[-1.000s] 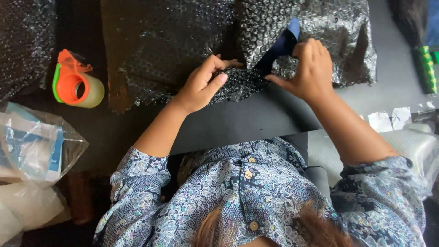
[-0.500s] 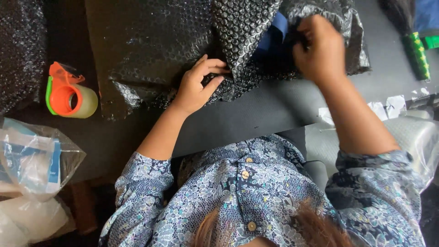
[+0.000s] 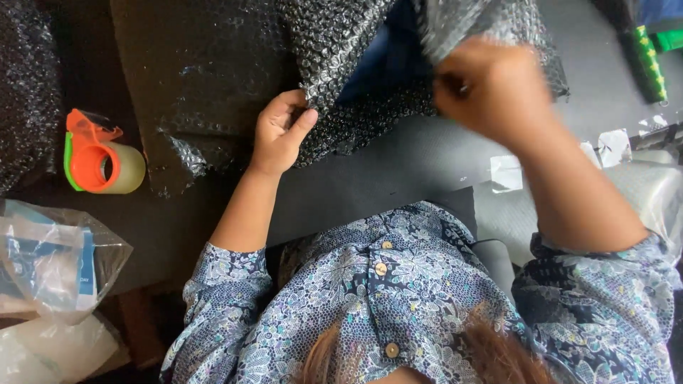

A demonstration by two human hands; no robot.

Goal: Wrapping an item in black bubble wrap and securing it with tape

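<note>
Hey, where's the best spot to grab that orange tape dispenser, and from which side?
Grip the tape dispenser by its orange body, coming from its left. It lies flat on the dark table, with the clear tape roll bulging on the right; the likely blade end points away, so avoid that tip.

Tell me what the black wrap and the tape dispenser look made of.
Wrap: looks like black plastic bubble sheet, glossy, with rows of small raised bubbles catching light. Dispenser: apparently hard moulded plastic, orange with a green edge, smooth; its roll looks like translucent yellowish tape.
</note>
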